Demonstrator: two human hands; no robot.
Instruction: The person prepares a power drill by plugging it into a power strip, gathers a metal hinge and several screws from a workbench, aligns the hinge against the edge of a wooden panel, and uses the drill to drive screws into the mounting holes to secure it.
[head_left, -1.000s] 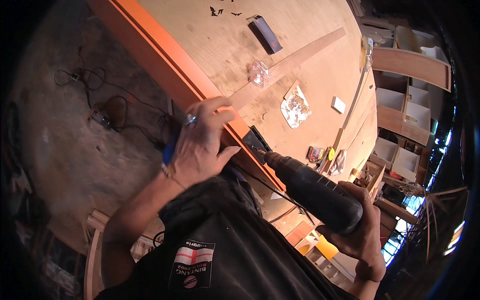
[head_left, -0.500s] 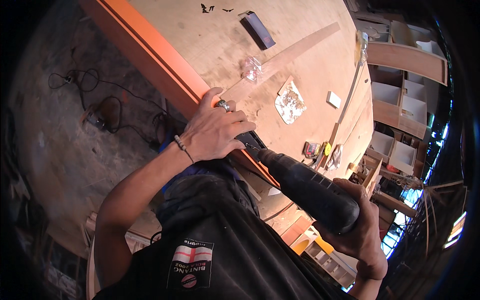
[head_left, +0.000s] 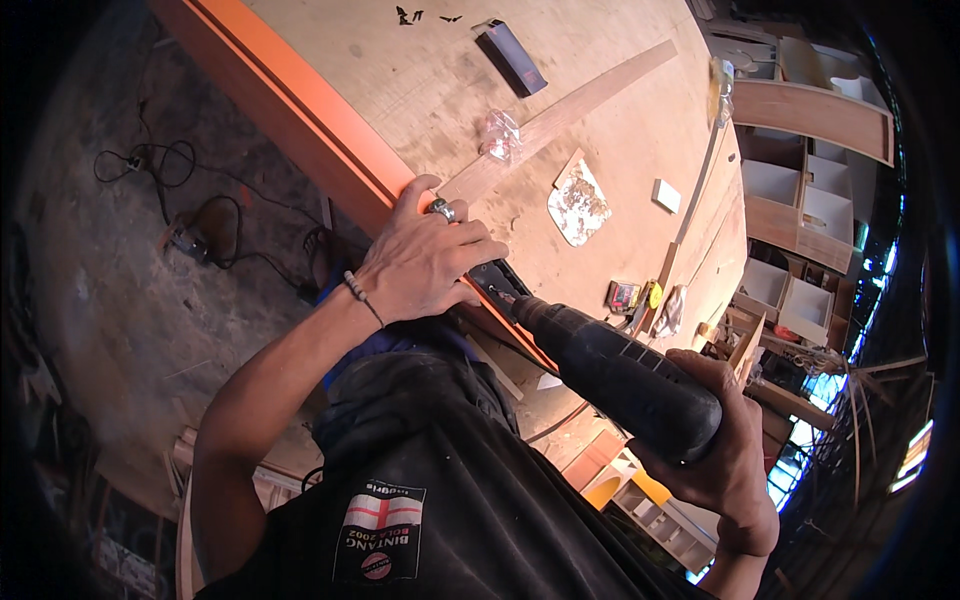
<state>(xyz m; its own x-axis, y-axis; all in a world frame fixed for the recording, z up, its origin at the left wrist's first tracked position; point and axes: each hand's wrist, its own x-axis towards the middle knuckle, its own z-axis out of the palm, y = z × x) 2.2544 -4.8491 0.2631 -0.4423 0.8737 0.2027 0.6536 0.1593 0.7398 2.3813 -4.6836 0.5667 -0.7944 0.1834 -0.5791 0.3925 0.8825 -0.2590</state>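
A black power drill [head_left: 620,375] lies in my right hand [head_left: 725,470], whose fingers are wrapped round its handle end. The drill's tip points left at a small black metal plate [head_left: 490,275] on the edge of a long orange board [head_left: 310,115]. My left hand [head_left: 420,260] is closed over the board just beside that plate, with the thumb close to the drill tip. Its palm and fingers partly hide the board and the plate. Whether the bit sits on a screw is too small to tell.
The board lies along the near edge of a wooden worktable [head_left: 610,30]. On the table are a dark box [head_left: 512,58], a wood strip [head_left: 610,90], a plastic bag [head_left: 500,135], a white block [head_left: 666,195] and a tape measure [head_left: 654,295]. Cables [head_left: 175,155] trail over the floor; cabinets [head_left: 800,215] stand right.
The drill and both hands hold nearly the same place. My left thumb has drawn back slightly, showing more of the black plate, and the whole view has shifted a little.
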